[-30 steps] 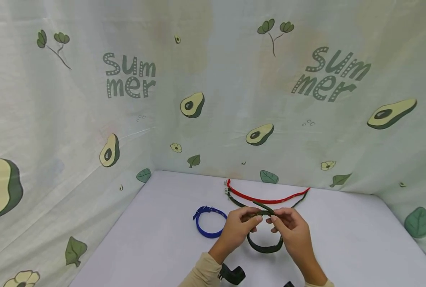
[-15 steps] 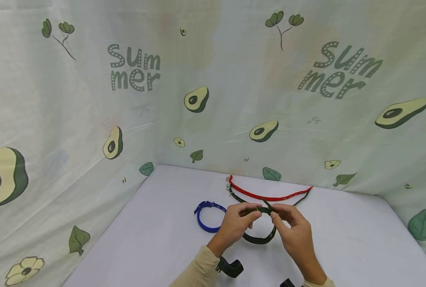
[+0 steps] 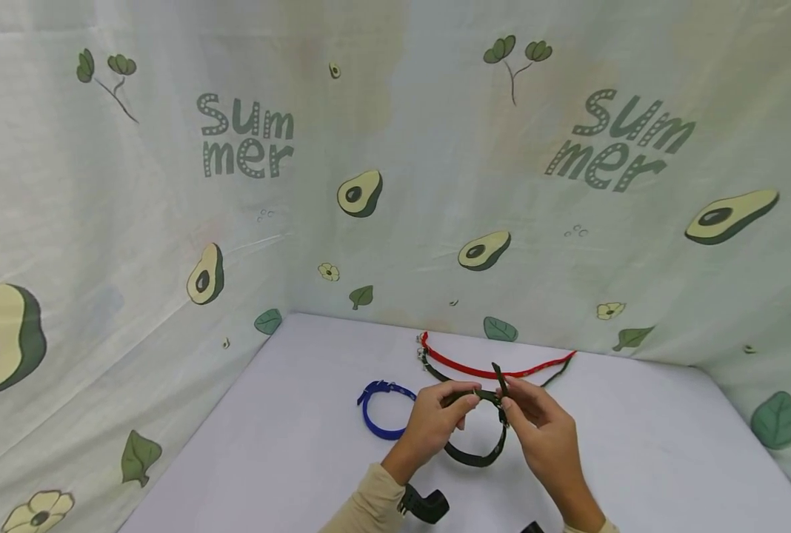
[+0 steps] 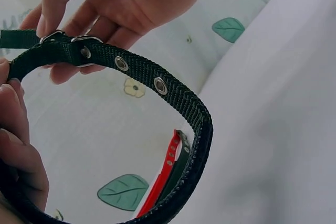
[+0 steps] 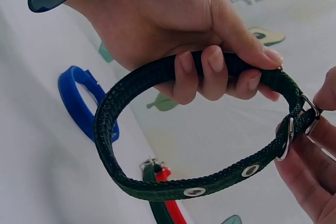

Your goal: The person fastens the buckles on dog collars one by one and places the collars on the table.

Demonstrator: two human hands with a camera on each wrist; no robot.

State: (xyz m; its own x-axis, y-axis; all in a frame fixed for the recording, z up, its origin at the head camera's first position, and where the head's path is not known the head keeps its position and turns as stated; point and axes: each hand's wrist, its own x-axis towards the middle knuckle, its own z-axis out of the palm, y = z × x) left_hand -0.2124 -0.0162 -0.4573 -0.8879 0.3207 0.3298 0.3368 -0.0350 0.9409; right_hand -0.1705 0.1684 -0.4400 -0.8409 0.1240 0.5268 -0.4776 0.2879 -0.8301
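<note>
Here both hands hold a dark green collar (image 3: 478, 444) looped above the white surface (image 3: 289, 459). The left hand (image 3: 432, 422) has its fingers curled round the strap, its grip clamped on the collar near the top of the loop. The right hand (image 3: 542, 433) pinches the metal buckle (image 5: 296, 129) end, so its grip is clamped on the same collar, whose free tip sticks upward. A blue collar (image 3: 378, 411) lies on the surface just left of the hands. A red collar (image 3: 495, 368) lies stretched out behind them, beside another dark strap (image 3: 435, 370).
</note>
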